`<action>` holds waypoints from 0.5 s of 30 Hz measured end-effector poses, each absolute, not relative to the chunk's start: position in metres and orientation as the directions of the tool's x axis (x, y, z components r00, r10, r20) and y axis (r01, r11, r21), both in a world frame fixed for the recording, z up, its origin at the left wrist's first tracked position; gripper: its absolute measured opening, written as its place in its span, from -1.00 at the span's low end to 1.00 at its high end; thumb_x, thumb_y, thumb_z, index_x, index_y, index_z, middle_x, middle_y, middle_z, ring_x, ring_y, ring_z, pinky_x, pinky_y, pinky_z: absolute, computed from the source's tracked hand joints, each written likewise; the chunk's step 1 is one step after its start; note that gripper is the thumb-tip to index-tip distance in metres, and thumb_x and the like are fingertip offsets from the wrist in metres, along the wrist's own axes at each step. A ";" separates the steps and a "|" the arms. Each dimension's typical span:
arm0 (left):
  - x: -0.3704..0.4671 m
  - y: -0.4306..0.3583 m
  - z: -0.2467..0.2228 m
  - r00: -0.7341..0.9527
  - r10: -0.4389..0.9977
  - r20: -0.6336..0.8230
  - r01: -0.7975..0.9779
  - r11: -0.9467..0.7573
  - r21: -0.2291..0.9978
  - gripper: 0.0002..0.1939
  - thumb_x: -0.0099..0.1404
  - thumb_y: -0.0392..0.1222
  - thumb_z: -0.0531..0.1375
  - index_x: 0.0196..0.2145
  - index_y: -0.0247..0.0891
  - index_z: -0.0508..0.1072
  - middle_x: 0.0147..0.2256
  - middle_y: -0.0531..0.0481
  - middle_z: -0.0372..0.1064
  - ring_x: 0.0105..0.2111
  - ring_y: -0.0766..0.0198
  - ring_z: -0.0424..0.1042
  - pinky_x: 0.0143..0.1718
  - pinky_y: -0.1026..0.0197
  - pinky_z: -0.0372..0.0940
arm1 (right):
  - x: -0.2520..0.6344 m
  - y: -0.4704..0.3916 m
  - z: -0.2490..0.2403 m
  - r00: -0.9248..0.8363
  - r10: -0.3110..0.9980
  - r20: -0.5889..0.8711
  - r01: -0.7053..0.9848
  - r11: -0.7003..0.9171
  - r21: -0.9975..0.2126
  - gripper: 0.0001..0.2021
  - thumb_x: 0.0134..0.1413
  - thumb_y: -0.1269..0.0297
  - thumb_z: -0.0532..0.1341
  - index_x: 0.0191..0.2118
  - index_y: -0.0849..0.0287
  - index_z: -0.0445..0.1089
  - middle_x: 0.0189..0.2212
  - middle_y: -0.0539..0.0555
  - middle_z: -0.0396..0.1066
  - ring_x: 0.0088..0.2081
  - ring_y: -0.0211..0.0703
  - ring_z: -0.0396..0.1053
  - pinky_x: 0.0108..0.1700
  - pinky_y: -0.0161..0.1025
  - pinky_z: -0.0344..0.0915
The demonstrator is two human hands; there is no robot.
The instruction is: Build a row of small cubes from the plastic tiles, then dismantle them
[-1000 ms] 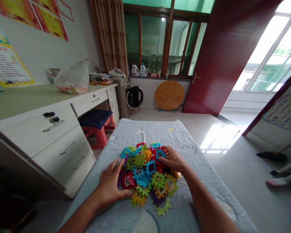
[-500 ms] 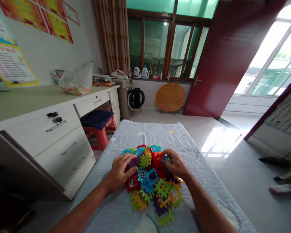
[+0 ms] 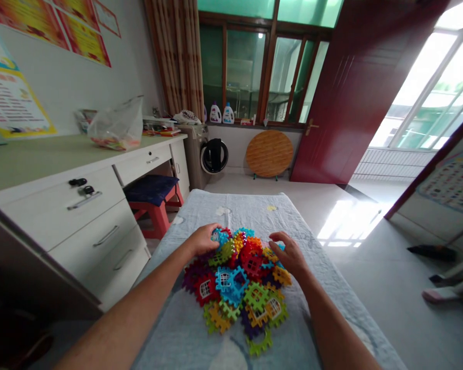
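Note:
A heap of colourful interlocking plastic building pieces (image 3: 231,288) with toothed edges lies on the cloth-covered table. My left hand (image 3: 205,239) is at the far left of the heap, with thumb and fingers closed around a blue building piece (image 3: 220,236). A green piece (image 3: 224,254) sits tilted just below that hand. Over the right edge of the heap is my right hand (image 3: 288,253), its fingers curved and apart with nothing between them. Yellow pieces (image 3: 281,276) lie beside it, and a red piece (image 3: 251,259) is left of its fingertips.
The table has a pale blue cloth (image 3: 254,210). To the left stand a white desk (image 3: 88,198) with a plastic bag (image 3: 118,126) and a red stool (image 3: 158,216). A washing machine (image 3: 195,154), a round wooden board (image 3: 269,154) and a red door (image 3: 332,103) are farther back.
My left hand has moved forward from the purple piece to a blue one. My right hand has let go of a blue piece and shifted right. The green piece now tilts.

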State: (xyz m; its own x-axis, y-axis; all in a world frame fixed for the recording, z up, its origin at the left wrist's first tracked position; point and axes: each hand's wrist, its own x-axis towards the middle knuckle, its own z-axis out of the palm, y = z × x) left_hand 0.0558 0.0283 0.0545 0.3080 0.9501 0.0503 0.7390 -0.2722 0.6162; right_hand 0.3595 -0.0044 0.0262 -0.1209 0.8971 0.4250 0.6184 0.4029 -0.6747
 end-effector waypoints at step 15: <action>0.053 0.004 0.083 0.157 0.973 0.171 0.414 -0.222 0.883 -0.61 0.09 -0.07 0.18 -0.13 -0.31 0.42 -0.31 -0.02 0.45 -0.33 0.24 0.41 -0.24 0.21 0.31 | 0.359 0.000 0.015 -0.085 0.940 0.330 0.693 0.294 -0.659 -0.76 0.06 0.22 0.08 -0.24 0.15 0.45 -0.36 0.08 0.49 -0.31 -0.11 0.41 -0.18 -0.16 0.30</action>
